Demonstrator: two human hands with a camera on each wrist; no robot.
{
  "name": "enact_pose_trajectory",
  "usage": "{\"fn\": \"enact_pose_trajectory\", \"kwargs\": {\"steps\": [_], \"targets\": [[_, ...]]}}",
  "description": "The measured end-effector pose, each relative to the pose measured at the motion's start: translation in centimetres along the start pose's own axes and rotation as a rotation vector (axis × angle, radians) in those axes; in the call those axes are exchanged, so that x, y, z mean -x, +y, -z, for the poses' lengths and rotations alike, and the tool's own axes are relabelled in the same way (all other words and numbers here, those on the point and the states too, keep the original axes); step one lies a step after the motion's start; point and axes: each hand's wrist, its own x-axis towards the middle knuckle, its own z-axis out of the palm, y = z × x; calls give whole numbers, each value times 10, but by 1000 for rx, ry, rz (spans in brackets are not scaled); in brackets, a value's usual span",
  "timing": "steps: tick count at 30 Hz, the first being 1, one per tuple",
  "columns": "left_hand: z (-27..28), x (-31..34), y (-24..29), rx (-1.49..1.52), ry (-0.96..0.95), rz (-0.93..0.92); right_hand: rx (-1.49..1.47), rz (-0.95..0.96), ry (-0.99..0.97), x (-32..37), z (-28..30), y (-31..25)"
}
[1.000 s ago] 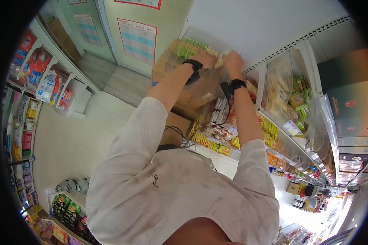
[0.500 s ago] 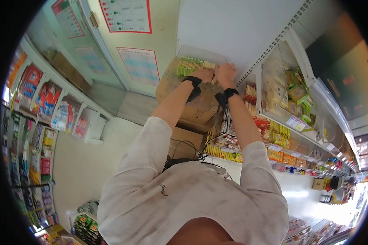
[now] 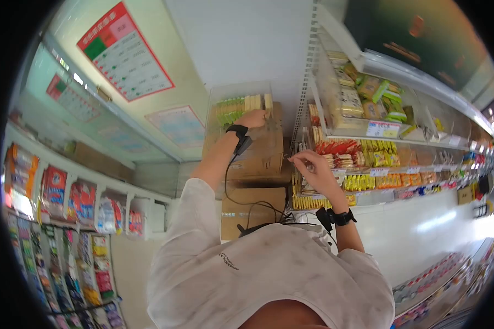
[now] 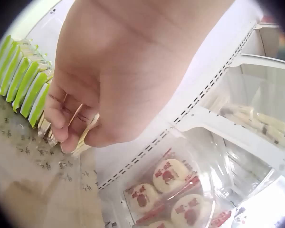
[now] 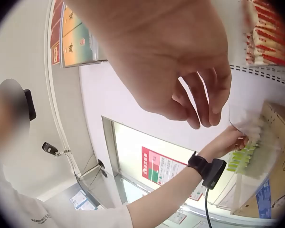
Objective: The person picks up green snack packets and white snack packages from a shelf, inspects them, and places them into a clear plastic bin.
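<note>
A row of packaged snacks [image 3: 230,109] with green edges and pale ones beside them stands in a clear plastic bin [image 3: 217,90] on a cardboard box. My left hand [image 3: 253,118] reaches into the bin at the right end of the row. In the left wrist view its fingers [image 4: 57,114] and thumb curl round a pale snack packet [image 4: 88,135], partly hidden by the hand. My right hand [image 3: 317,172] hangs in the air to the right of the bin, in front of the shelf. Its fingers [image 5: 204,95] are loosely bent, with nothing held.
Shelves with clear bins of snack packets [image 3: 343,148] run along the right; a higher bin [image 3: 362,101] juts out. Cardboard boxes [image 3: 260,205] stand under the bin. Cables [image 3: 263,204] hang near my waist. Shelves of bagged goods [image 3: 55,186] stand on the left.
My right hand has come away from the bin, moving right and back towards me. The left hand stays at the row of packets. The head view has turned.
</note>
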Motion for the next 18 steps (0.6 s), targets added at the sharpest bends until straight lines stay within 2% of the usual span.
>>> {"fn": "enact_pose_trajectory", "kwargs": {"steps": [2,5,6,8,9,11,12,15,18], "targets": [[22,12,38,75,-107,138,8,-10,58,16,11,0],[1,-9,13,-15,-44,201,-90,-116,140,44,23,-1],[32,19,69,93,-81,240,-105,-144,162,51,28,-3],[-1,-5,4,-94,340,147,-121,-132,209,63,38,-6],[2,-3,4,-180,554,94,-149,-155,231,69,42,-5],[13,2,2,-84,333,297,-202,-207,255,81,48,-3],[23,12,17,-29,228,404,-179,-219,260,85,49,0],[28,32,47,119,254,184,-134,-233,259,87,53,11],[-5,9,-22,117,429,57,-131,-231,235,84,49,10]]}}
